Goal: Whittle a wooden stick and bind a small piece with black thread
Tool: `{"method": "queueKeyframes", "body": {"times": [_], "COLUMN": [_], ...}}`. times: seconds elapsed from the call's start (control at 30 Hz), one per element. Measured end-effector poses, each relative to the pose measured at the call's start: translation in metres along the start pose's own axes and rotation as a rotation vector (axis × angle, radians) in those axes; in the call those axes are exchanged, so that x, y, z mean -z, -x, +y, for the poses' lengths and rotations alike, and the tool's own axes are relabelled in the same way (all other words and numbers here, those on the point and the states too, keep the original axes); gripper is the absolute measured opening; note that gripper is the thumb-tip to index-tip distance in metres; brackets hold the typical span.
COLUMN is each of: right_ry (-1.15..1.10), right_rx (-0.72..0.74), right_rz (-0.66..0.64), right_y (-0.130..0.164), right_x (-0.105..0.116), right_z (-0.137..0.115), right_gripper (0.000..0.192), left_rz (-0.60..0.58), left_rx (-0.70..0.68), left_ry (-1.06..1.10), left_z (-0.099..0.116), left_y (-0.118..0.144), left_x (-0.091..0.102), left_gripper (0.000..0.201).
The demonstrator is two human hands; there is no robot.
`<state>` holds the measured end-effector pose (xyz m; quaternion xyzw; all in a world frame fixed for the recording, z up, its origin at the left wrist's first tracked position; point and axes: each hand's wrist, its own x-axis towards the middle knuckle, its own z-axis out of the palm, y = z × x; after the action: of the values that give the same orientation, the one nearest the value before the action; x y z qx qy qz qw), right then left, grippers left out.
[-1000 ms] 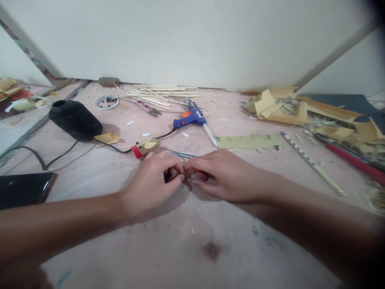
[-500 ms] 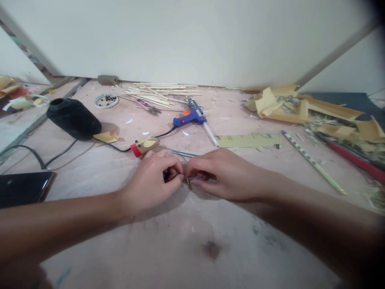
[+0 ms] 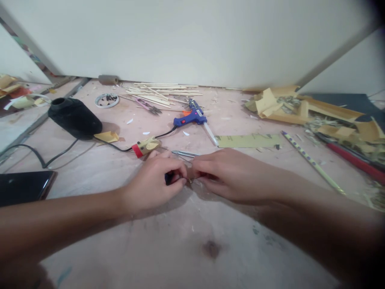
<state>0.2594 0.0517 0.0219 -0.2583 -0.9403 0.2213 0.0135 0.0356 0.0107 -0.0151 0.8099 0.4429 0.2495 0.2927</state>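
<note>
My left hand (image 3: 158,176) is closed in a pinch, its thumb and forefinger on a tiny tan-tipped piece (image 3: 189,181), too small to name. Facing it, my right hand (image 3: 224,172) pinches a thin dark thread (image 3: 194,178) that spans the narrow gap between the fingertips. Both hands rest low over the table. Just behind them lie metal tweezers (image 3: 185,153), partly covered by the right hand. A small yellow carved piece with a red end and black dots (image 3: 146,147) touches the area behind my left knuckles. My fingers hide most of what they hold.
A blue glue gun (image 3: 191,117) lies ahead, near pink snips (image 3: 147,105) and thin wooden sticks (image 3: 150,94). At left are a black thread spool (image 3: 75,118), a lid of dark bits (image 3: 106,100) and a phone (image 3: 25,186). Right: sandpaper (image 3: 248,140), a pencil (image 3: 313,162), scraps.
My right hand has drawn slightly to the right, widening the gap between the fingertips. My left hand has shifted a little to the right as well, still pinching.
</note>
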Motion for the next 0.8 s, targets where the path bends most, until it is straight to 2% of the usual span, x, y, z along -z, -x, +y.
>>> {"method": "queueKeyframes", "body": {"times": [0.37, 0.57, 0.67, 0.8], "right_ry": [-0.023, 0.045, 0.110, 0.201], "right_rx": [0.007, 0.045, 0.125, 0.269], "right_rz": [-0.020, -0.014, 0.019, 0.132], "right_y": [-0.0014, -0.0010, -0.0007, 0.0002], "right_x": [-0.0012, -0.0015, -0.0030, -0.0047], "right_z": [0.0019, 0.0022, 0.0024, 0.0035], "right_gripper": [0.014, 0.015, 0.017, 0.021], "left_rz": [-0.024, -0.031, -0.035, -0.036], "left_rx": [0.006, -0.002, -0.004, 0.027], "left_ry": [0.023, -0.017, -0.035, -0.033], "left_z": [0.0010, 0.0011, 0.0015, 0.0029], "left_y": [-0.0028, -0.0046, -0.0045, -0.0032], "left_x": [-0.0025, -0.0034, -0.0026, -0.0018], "left_gripper": [0.014, 0.014, 0.013, 0.010]}}
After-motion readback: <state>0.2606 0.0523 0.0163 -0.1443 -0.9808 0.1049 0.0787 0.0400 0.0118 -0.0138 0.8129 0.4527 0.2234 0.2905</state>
